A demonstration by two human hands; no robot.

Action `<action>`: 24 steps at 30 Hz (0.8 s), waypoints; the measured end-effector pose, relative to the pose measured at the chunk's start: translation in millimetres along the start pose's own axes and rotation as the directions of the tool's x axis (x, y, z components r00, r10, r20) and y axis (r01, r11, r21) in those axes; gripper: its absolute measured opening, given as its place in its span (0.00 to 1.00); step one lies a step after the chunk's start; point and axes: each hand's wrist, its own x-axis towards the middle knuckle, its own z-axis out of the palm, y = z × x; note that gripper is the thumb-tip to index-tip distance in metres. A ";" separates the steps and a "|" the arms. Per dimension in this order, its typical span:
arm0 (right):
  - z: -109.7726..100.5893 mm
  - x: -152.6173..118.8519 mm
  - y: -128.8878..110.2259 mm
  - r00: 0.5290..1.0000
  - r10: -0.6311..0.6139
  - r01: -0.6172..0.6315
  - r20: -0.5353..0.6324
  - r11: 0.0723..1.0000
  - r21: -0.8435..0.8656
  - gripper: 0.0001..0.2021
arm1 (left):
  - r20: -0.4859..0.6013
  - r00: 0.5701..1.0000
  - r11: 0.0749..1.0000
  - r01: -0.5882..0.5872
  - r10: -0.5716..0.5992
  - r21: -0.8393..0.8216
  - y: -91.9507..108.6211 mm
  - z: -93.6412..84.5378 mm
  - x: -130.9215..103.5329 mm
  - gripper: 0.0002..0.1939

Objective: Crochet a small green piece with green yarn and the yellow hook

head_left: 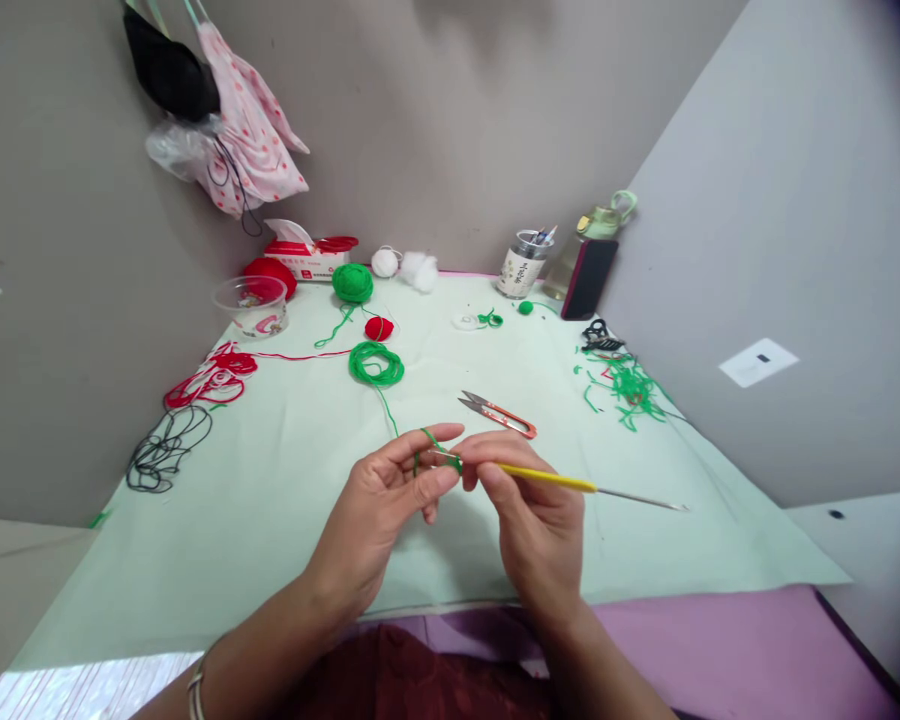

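Between thumb and fingers, my left hand (pixel 379 510) pinches a small piece of green crochet work (pixel 456 464), mostly hidden by the fingertips. Green yarn (pixel 388 412) runs from the fingers of that hand back to a loose green coil (pixel 376 364) on the table. My right hand (pixel 536 510) grips a crochet hook (pixel 547 477) with a yellow handle and a metal tip at each end. One tip meets the green piece at the left fingertips; the other points right. Just beyond the hands lie thread snips (pixel 497 413) with orange handles.
Balls of green yarn (pixel 352 283) and red yarn (pixel 379 328) sit toward the back. A clear tub (pixel 259 318) and red-and-white strands (pixel 214 377) lie left, above black cord (pixel 161 455). Green scraps (pixel 630 390), a phone (pixel 590 280) and a pen cup (pixel 521 268) are at right.
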 end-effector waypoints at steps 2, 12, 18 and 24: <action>-0.4 -1.1 1.4 1.000 0.024 -0.024 -0.010 0.999 0.023 0.08 | -0.007 1.000 0.999 -0.024 0.024 0.041 -1.8 -2.2 -0.2 0.16; -4.5 2.3 0.8 0.987 0.157 -0.158 0.021 0.964 0.213 0.11 | 0.028 0.999 0.993 -0.036 0.033 0.112 1.1 -10.5 -4.0 0.15; -6.6 -6.0 -8.0 0.986 -0.151 0.163 0.076 0.969 -0.185 0.12 | 0.001 0.996 0.984 -0.084 0.085 0.155 -3.5 -10.2 -4.3 0.15; -6.1 -17.9 5.3 0.869 -0.415 0.494 0.270 0.689 -0.530 0.18 | -0.047 0.996 0.997 -0.071 0.070 -0.021 -8.8 -1.4 -4.5 0.24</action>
